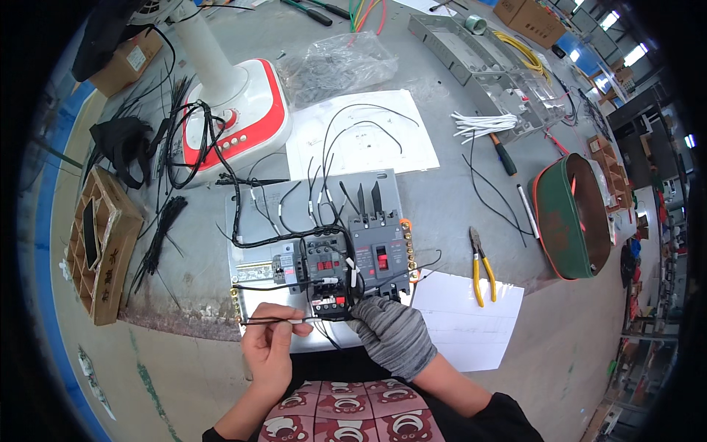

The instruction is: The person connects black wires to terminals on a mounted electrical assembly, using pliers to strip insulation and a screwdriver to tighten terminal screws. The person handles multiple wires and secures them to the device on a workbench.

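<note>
In front of me lies a metal mounting plate [368, 181] carrying a black contactor [322, 254], a relay [328, 303] below it, and a larger circuit breaker [377, 258] with a red switch. My bare left hand [269, 348] pinches thin black wires [256, 321] at the plate's lower left; a pale sleeve shows on them. My right hand [394, 335], in a grey knit glove, is closed beside the relay's lower right corner; whatever its fingertips hold is hidden. A black-wrapped wire harness [276, 237] runs across the plate, with loose wire ends rising above it.
Yellow-handled cutters [482, 272] lie on white paper at the right, near a green pouch [556, 221]. A red-and-white fan base [258, 136] stands at the back left. A wooden divided box [107, 287] and black cable ties [158, 236] lie left; a screwdriver [505, 156] lies back right.
</note>
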A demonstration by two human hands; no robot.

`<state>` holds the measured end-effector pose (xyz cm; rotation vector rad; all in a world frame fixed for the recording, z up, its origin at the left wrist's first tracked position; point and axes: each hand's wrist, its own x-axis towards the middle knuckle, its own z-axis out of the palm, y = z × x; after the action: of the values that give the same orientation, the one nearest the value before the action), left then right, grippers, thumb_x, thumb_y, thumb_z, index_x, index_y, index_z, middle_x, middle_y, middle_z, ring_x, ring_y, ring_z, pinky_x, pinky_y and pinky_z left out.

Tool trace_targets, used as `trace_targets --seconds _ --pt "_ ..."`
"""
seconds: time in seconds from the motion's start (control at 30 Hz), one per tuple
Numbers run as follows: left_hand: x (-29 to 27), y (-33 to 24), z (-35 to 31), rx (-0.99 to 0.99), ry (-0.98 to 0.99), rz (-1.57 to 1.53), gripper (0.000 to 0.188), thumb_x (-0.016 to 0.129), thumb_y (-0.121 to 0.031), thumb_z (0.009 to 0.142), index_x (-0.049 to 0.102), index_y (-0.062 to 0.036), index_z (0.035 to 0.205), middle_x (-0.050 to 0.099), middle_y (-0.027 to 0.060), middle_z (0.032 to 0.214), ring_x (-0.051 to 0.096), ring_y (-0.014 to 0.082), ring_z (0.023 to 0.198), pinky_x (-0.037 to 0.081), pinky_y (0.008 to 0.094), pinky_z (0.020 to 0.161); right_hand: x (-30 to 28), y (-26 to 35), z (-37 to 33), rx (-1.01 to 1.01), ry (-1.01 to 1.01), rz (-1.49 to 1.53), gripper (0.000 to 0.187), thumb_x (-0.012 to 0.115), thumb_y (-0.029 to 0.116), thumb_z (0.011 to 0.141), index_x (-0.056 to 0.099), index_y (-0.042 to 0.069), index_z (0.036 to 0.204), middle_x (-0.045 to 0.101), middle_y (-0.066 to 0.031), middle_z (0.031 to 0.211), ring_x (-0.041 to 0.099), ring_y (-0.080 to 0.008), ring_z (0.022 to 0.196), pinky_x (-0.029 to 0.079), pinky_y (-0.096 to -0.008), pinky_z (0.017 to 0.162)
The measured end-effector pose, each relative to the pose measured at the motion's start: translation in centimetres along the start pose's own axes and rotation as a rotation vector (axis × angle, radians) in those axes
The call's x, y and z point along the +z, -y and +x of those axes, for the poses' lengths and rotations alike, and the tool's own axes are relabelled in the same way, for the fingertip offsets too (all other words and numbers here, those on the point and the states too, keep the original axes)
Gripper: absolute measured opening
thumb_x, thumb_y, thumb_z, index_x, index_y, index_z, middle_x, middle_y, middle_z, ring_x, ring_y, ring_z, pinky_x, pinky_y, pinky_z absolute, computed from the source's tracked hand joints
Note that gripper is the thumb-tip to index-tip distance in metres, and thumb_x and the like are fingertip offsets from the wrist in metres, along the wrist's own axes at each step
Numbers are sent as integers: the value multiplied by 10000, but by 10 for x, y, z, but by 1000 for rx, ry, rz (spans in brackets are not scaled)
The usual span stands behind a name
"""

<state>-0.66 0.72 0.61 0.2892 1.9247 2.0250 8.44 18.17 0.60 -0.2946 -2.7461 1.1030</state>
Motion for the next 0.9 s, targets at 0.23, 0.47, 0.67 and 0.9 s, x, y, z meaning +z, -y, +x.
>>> trace_targets --seconds 0.23,0.47,0.67,0.9 --pt "-1 1 5 -31 3 32 99 513 -31 950 520 21 1033 618 126 925 637 162 761 517 267 697 -2 2 1 0 29 -39 155 610 151 830 646 52 945 651 -116 830 638 -300 710 520 -395 611" --pt "-9 12 7 42 126 -49 160 529 -124 960 530 17 1036 545 112 949 563 148 746 484 262 655 -4 2 2 -4 59 -46 184 604 154 803 641 53 952 629 -125 782 625 -291 673 507 -401 580" --pt "-7 14 17 -59 148 -270 110 528 -80 951 510 18 998 537 125 921 546 145 648 479 255 578 -10 3 5 2 122 -63 191 610 167 805 639 49 952 630 -123 785 625 -289 682 507 -403 581" --pt "-7 16 23 -191 214 -541 76 553 -39 926 502 14 944 529 129 851 531 148 601 486 270 561 -10 -5 7 -49 132 -36 221 695 182 785 656 73 973 636 -84 814 620 -279 656 490 -394 531"
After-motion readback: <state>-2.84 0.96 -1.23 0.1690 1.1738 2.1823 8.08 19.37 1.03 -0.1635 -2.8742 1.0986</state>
